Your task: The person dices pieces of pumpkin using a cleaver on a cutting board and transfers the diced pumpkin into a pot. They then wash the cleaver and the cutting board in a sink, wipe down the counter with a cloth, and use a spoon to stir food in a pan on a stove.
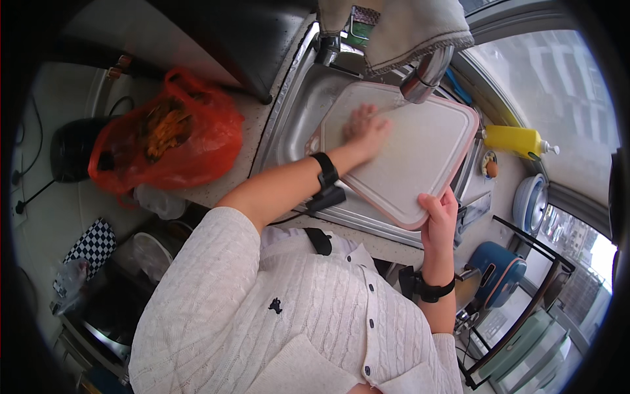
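Note:
My right hand [438, 212] grips the near right corner of a white plastic cutting board [413, 162] with a pink rim. Its thumb lies on the board's face and the fingers go behind the edge. The board is tilted over a stainless steel sink [305, 113]. My left hand [366, 132], blurred, is on the upper left part of the board's face, with fingers apart and nothing held. A chrome faucet [421, 81] hangs just over the board's far edge, close to that hand. What looks like a thin water stream shows at its spout.
A red plastic bag [211, 143] with orange and dark contents stands left of the sink. To the right are a yellow pump bottle [514, 140], a small dish with an egg [490, 168] and stacked bowls [527, 202]. A cloth [418, 29] drapes over the faucet.

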